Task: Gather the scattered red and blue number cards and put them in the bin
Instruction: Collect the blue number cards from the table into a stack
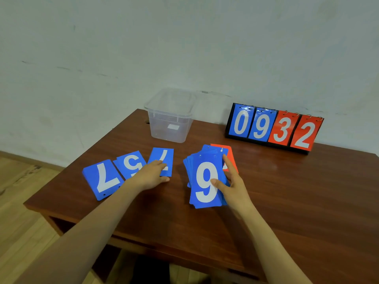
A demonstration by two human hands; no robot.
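Note:
Three blue number cards lie on the table at left: a 7 (pixel 102 179), a 5 (pixel 130 162) and another card (pixel 164 158). My left hand (pixel 150 175) rests flat on that last card, fingers apart, covering part of the 5. My right hand (pixel 230 184) grips a stack of blue cards (pixel 205 181) with a 9 on top, thumb on the face. A red card (pixel 230 156) lies under the stack's far right side, mostly hidden. The clear plastic bin (pixel 171 119) stands at the table's back, with what looks like a white label showing through its wall.
A flip scoreboard (pixel 274 128) reading 0932, two blue and two red cards on rings, stands at the back right. The brown wooden table (pixel 287 191) meets a pale wall behind. Wooden floor (pixel 24 191) lies beyond the table's left edge.

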